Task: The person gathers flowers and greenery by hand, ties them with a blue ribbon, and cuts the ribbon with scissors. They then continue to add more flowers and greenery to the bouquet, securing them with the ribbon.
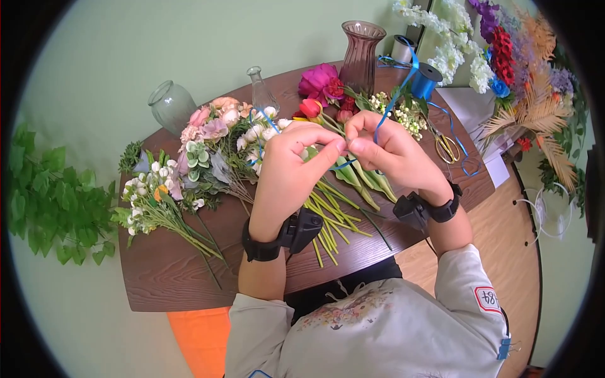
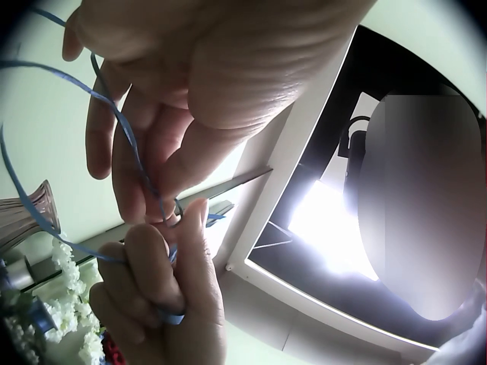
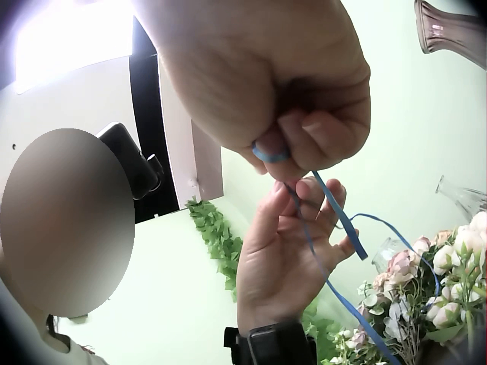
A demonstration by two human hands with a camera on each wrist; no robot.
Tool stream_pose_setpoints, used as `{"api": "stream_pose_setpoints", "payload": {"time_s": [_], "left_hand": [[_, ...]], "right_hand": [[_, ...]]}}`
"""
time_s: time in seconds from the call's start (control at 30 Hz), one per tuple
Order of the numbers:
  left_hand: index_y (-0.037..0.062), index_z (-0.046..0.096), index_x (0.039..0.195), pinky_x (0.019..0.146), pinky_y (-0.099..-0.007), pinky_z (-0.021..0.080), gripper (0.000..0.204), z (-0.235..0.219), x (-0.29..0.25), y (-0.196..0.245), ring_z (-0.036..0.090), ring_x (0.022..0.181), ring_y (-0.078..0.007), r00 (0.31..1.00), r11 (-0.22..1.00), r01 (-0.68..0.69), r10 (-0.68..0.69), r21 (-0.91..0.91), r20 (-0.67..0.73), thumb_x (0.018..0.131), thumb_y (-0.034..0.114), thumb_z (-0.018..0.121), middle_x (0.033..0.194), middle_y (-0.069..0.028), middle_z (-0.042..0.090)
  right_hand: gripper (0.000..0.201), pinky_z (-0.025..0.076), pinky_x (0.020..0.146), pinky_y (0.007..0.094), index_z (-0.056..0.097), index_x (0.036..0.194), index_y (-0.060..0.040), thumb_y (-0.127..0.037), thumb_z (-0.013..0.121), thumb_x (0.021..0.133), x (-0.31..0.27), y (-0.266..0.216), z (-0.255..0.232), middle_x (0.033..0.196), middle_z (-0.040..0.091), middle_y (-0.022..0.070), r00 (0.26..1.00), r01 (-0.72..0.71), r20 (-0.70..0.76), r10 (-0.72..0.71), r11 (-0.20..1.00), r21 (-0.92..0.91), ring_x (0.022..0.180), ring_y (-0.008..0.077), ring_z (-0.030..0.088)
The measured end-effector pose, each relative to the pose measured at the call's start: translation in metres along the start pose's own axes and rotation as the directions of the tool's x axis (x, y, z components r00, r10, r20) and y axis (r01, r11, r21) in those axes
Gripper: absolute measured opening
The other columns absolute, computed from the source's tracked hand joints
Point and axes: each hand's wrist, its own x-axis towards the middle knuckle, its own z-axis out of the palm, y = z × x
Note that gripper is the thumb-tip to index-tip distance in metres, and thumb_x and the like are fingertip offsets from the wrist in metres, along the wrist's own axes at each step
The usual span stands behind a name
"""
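Over the table, my left hand (image 1: pixel 293 160) and right hand (image 1: pixel 391 151) meet fingertip to fingertip. Between them runs a thin blue ribbon (image 1: pixel 398 97). In the left wrist view, the left thumb and fingertips pinch a strand of it, and other fingers stay extended. The right wrist view shows the right fingers curled, with a ribbon loop (image 3: pixel 272 154) round a finger and a loose end hanging below. Green flower stems (image 1: pixel 328 233) lie under the hands, beside a red tulip (image 1: pixel 311 108). The ribbon leads up toward a blue spool (image 1: pixel 426 80).
Bunches of pale flowers (image 1: pixel 214 129) and white buds (image 1: pixel 142 195) lie at the left of the dark wooden table (image 1: pixel 170 277). Behind them stand a green glass vase (image 1: pixel 171 106), a small clear bottle (image 1: pixel 258 88) and a purple vase (image 1: pixel 361 57). Gold-handled scissors (image 1: pixel 447 150) rest at the right.
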Motion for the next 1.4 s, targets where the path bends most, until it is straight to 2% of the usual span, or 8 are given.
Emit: {"api": "stream_pose_setpoints", "payload": {"time_s": [0.3,0.6,0.83,0.93,1.03,1.1,1.3,1.4], "left_hand": [[0.0007,0.061,0.073,0.064,-0.0251,0.039,0.005,0.008,0.001,-0.004,0.051,0.072,-0.0138,0.993,0.999,0.027,-0.03,-0.021,-0.114,0.071,0.005,0.06,0.068,-0.0057,0.058],[0.0021,0.06,0.07,0.067,-0.0281,0.039,0.004,0.01,0.003,-0.01,0.053,0.074,-0.0171,0.977,0.992,-0.019,0.045,0.124,-0.209,0.068,0.006,0.061,0.07,-0.0063,0.058],[0.0007,0.06,0.07,0.063,-0.0257,0.041,0.006,0.004,0.001,-0.011,0.053,0.069,-0.0137,0.988,0.997,-0.001,0.013,0.079,-0.157,0.07,0.007,0.06,0.07,-0.0059,0.059],[-0.0012,0.06,0.072,0.06,-0.0218,0.041,0.009,0.0,0.001,-0.004,0.053,0.064,-0.0085,0.99,0.981,0.137,-0.141,-0.14,-0.019,0.074,0.008,0.058,0.068,-0.0042,0.059],[-0.0023,0.06,0.074,0.058,-0.0188,0.041,0.012,0.0,-0.001,0.001,0.052,0.062,-0.0055,0.981,0.96,0.193,-0.194,-0.205,0.015,0.077,0.009,0.056,0.067,-0.0031,0.059],[-0.0024,0.06,0.076,0.059,-0.019,0.041,0.012,0.003,-0.001,0.002,0.053,0.062,-0.0056,0.974,0.948,0.21,-0.223,-0.239,-0.03,0.077,0.009,0.056,0.066,-0.0039,0.06],[-0.0037,0.057,0.082,0.057,-0.0171,0.041,0.012,0.006,0.001,0.001,0.053,0.062,-0.0047,0.962,0.928,0.166,-0.227,-0.334,-0.154,0.079,0.008,0.054,0.066,-0.0037,0.06],[-0.0035,0.055,0.082,0.055,-0.016,0.04,0.011,0.01,0.0,0.002,0.052,0.063,-0.0036,0.949,0.938,0.17,-0.238,-0.302,-0.205,0.081,0.007,0.053,0.064,-0.0032,0.06]], "right_hand": [[0.012,0.028,0.046,0.0175,0.047,0.086,-0.0031,-0.014,0.05,0.084,0.001,0.004,0.0,0.063,0.042,-0.0051,0.99,0.058,-0.117,-0.075,0.988,-0.143,0.054,0.0013,0.034],[0.016,0.03,0.049,0.0181,0.047,0.086,-0.0017,-0.017,0.046,0.086,0.002,0.008,-0.002,0.064,0.042,-0.0046,0.997,0.055,-0.034,-0.063,0.977,-0.204,0.056,0.003,0.035],[0.014,0.029,0.047,0.0177,0.047,0.086,-0.0035,-0.018,0.047,0.086,-0.001,0.004,-0.004,0.064,0.041,-0.0048,0.999,-0.042,0.008,0.042,0.999,-0.005,0.055,0.0022,0.034],[0.013,0.028,0.046,0.0172,0.046,0.087,-0.0046,-0.017,0.047,0.085,-0.001,0.004,-0.007,0.063,0.041,-0.0057,1.0,-0.028,0.002,0.028,1.0,-0.008,0.054,0.0021,0.035],[0.012,0.025,0.045,0.0176,0.046,0.089,-0.004,-0.014,0.05,0.083,0.0,0.006,-0.001,0.059,0.04,-0.0058,0.995,0.008,-0.099,-0.015,0.997,-0.074,0.052,0.0019,0.033],[0.016,0.027,0.045,0.0175,0.047,0.092,-0.0029,-0.01,0.054,0.08,0.0,0.011,0.002,0.056,0.044,-0.003,0.904,0.224,-0.292,-0.312,0.928,-0.297,0.048,0.0016,0.036],[0.013,0.033,0.041,0.0201,0.055,0.083,-0.0018,-0.01,0.06,0.074,-0.009,0.002,0.004,0.051,0.048,0.0032,0.904,0.208,-0.162,-0.395,0.74,-0.639,0.042,0.0049,0.042],[0.01,0.031,0.038,0.0215,0.058,0.077,-0.0013,-0.008,0.061,0.071,-0.001,0.008,0.011,0.047,0.045,0.0031,0.88,0.182,-0.252,-0.403,0.775,-0.606,0.04,0.0066,0.039]]}}
